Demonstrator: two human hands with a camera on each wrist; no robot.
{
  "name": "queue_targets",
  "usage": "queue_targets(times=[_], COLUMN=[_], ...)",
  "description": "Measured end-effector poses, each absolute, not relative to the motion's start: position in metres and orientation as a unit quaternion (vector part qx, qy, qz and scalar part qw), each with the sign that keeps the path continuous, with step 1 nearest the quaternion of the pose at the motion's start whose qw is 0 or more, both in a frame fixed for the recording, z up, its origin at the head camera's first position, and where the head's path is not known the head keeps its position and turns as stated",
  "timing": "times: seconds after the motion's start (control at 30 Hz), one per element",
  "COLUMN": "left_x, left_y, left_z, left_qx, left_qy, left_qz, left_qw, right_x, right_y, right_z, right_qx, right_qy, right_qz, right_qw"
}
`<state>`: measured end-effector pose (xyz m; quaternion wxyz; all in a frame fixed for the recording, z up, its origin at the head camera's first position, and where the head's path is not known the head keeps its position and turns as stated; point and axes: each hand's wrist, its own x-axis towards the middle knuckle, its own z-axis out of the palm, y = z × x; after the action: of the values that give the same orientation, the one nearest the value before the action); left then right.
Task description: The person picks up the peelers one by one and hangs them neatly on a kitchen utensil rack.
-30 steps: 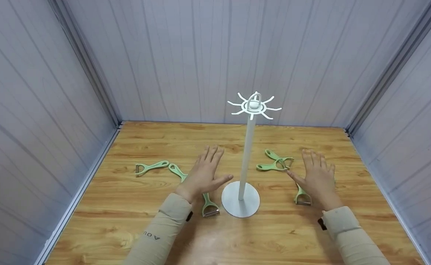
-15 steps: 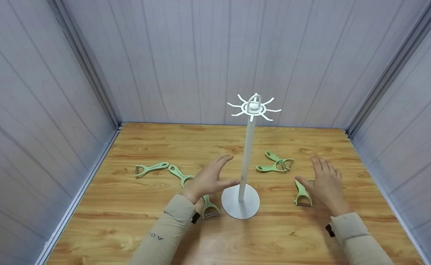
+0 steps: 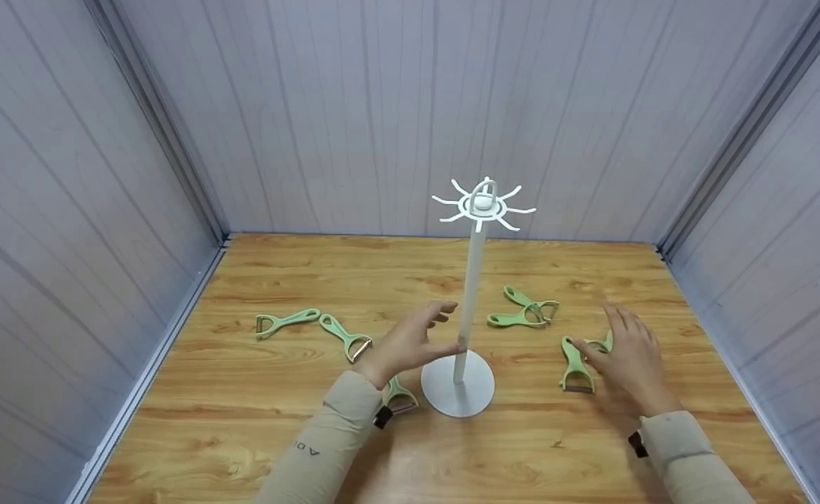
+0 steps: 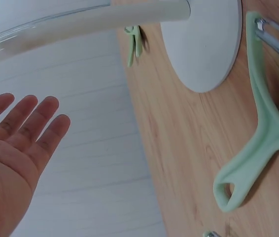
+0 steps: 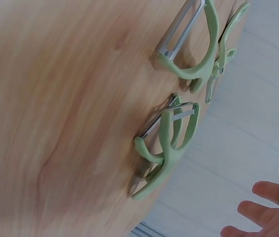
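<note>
My left hand (image 3: 410, 346) hovers left of the white stand's pole (image 3: 473, 294), fingers loosely bent and thumb overlapping the pole in the head view. In the left wrist view its fingers are spread and hold nothing. Beneath that wrist lies a green Y-shaped peeler (image 3: 399, 393), partly covered by the sleeve. My right hand (image 3: 632, 360) is held over the right side of the table, fingers relaxed. A green peeler (image 3: 572, 360) lies beside its thumb, and more green peeler parts (image 3: 607, 341) show half hidden behind it. Crossed peelers (image 5: 171, 153) appear in the right wrist view.
The stand has a round white base (image 3: 445, 392) and a ring of hooks (image 3: 483, 204) on top. Two peelers cross (image 3: 518, 319) right of the pole. At left lie two more peelers, one (image 3: 290, 319) farther out than the other (image 3: 343, 336). Pale panel walls (image 3: 325, 126) enclose the table.
My left hand has shifted right to the pole, its fingers bending more, uncovering a peeler at left. My right hand has drifted right and a little nearer, uncovering peelers by its thumb.
</note>
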<state>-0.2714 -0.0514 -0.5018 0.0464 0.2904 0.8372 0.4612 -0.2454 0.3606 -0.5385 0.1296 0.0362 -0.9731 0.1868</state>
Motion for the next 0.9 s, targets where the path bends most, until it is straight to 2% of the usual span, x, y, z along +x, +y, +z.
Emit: queue_targets(times=[0.33,0.63,0.9], left_x=[-0.274,-0.275,-0.275], left_y=[-0.038,-0.031,-0.028], left_z=[-0.504,-0.507,-0.507], left_qx=[0.292,0.289,0.282], left_qy=[0.803,0.767,0.765], left_qz=[0.518,0.571,0.577], left_qw=[0.040,0.046,0.048], right_x=[-0.244,-0.243,-0.246], right_y=[0.374,0.387,0.396], right_z=[-0.547,-0.553,-0.558], right_qx=[0.008,-0.026,-0.043], right_qy=[-0.973,-0.969,-0.969], right_qz=[0.203,0.237,0.236], right_qw=[0.112,0.068,0.059])
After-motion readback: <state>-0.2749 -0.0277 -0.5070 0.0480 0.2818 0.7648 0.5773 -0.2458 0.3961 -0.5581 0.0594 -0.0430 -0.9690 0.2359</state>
